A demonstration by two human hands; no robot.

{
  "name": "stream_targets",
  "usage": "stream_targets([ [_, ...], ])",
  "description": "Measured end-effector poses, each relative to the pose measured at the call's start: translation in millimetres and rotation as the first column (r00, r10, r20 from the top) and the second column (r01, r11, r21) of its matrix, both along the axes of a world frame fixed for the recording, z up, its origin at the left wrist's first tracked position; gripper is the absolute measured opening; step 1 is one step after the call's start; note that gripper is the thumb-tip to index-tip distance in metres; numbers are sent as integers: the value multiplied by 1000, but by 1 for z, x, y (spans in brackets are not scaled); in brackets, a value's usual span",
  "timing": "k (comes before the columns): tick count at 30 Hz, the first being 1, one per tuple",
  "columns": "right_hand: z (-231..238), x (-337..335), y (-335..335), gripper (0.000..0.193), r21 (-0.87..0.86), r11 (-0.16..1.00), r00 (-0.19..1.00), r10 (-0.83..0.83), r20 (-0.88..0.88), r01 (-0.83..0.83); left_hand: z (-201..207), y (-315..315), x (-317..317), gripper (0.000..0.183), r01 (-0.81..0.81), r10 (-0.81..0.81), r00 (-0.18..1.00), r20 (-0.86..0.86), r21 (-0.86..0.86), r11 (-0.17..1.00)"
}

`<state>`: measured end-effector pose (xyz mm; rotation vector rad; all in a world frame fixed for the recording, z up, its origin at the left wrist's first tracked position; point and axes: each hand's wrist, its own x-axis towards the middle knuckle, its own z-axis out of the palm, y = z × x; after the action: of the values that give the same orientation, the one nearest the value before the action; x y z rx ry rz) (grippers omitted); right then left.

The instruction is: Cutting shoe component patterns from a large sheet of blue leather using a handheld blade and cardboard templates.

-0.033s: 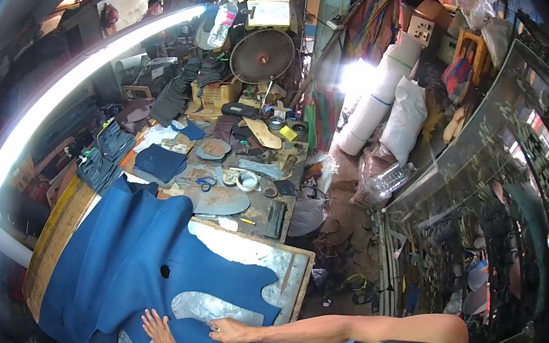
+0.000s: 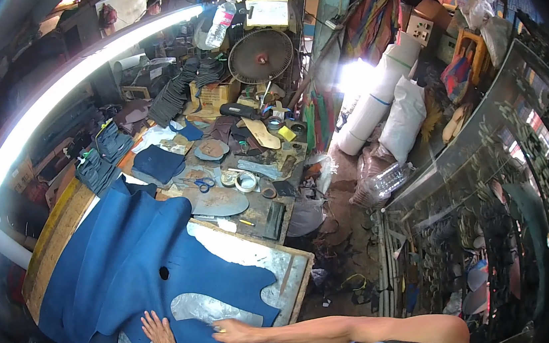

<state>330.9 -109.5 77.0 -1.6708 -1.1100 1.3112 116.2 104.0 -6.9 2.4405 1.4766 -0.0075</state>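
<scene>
A large sheet of blue leather-like material (image 2: 122, 254) lies rumpled over the worktable, with a small dark hole and cut-out gaps in it. My left hand (image 2: 159, 334) rests flat on its near part, fingers spread. To the right of it, my right hand (image 2: 236, 333) is closed at the edge of a rounded blue section (image 2: 202, 340). Something small and yellowish shows at its fingers, too blurred to name. Through the gaps shows the pale metallic table surface (image 2: 211, 305).
Beyond the sheet are blue-handled scissors (image 2: 204, 185), a roll of tape (image 2: 246, 182), a grey oval sheet (image 2: 221, 202) and a yellow marker (image 2: 246, 222). A fan (image 2: 261, 57) stands at the back. White sacks (image 2: 405, 119) and a long white roll (image 2: 374, 104) lean right of the table.
My right hand has shifted slightly to the right by the edge of the rounded blue section. My left hand stays flat in nearly the same place.
</scene>
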Motion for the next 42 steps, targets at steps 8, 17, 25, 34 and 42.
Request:
stream_targets([
  [8,62,66,-146,39,-167,985,999,-36,40,42,15,-4,-6,64,-24,24,998,-49,1,1000],
  [17,65,92,-151,41,-109,994,936,-46,-348,8,109,-101,45,64,-111,186,949,256,-280,954],
  [25,81,56,-130,40,79,992,927,118,-356,-96,103,-254,24,78,314,861,452,232,-945,90],
  [34,84,20,-149,39,-140,988,980,41,-196,-69,199,-224,-7,53,179,521,266,811,-573,800],
  [42,74,-4,-143,38,-156,975,986,150,-69,-159,185,-289,-207,77,-82,667,-162,727,-684,725],
])
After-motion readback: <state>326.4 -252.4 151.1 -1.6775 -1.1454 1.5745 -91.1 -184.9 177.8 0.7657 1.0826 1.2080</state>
